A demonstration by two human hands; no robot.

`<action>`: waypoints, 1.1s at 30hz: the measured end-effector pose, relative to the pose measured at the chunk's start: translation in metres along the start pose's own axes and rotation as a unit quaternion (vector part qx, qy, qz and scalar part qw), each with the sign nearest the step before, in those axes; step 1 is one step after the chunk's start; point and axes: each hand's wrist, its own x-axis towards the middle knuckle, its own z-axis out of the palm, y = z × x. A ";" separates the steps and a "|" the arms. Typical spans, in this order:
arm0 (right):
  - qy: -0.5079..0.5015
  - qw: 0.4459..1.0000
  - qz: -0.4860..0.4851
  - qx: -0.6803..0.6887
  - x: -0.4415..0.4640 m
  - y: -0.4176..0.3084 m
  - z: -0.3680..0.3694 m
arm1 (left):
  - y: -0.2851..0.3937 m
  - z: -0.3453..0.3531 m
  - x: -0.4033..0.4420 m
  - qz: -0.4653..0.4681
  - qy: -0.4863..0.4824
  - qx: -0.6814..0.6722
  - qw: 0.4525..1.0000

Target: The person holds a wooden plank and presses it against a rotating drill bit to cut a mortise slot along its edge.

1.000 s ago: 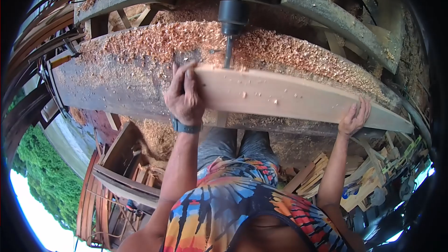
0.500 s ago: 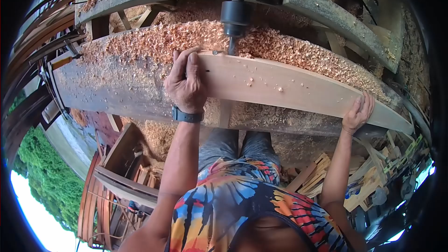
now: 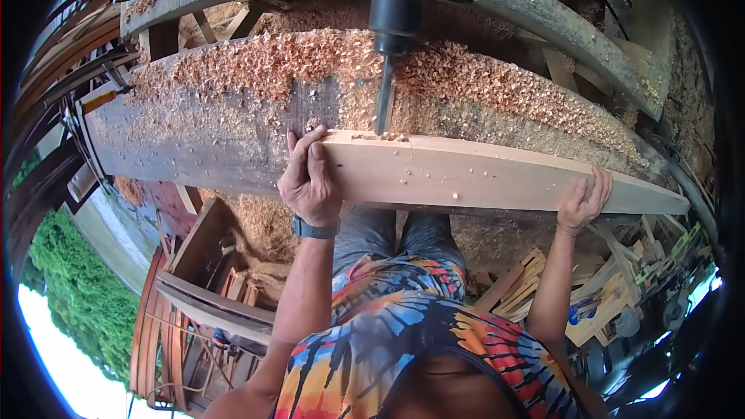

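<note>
The left hand (image 3: 312,190) is wrapped round one end of the long pale board (image 3: 450,174), and the right hand (image 3: 582,202) holds it near the thin end. The board lies on the near side of the big dark bench (image 3: 209,159), and the drill bit (image 3: 385,97) points at a cut in its top edge; it is hard to tell if they touch. If the bit is turning, it might catch the wood and yank it, and the left fingers are near enough to get hurt. Loose chips could get under the board and make it slip. Curly wood chips (image 3: 473,81) are heaped on the bench, wood scraps (image 3: 609,306) lie to the right, and green trees (image 3: 81,302) show outside
</note>
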 end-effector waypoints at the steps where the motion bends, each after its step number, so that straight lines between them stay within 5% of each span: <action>1: 0.000 1.000 -0.002 -0.003 0.001 0.000 0.000 | -0.001 0.000 0.000 0.000 0.002 -0.002 1.000; 33: 0.042 0.999 0.019 -0.017 0.041 -0.002 0.017 | 0.015 0.034 0.071 0.023 -0.004 -0.062 0.998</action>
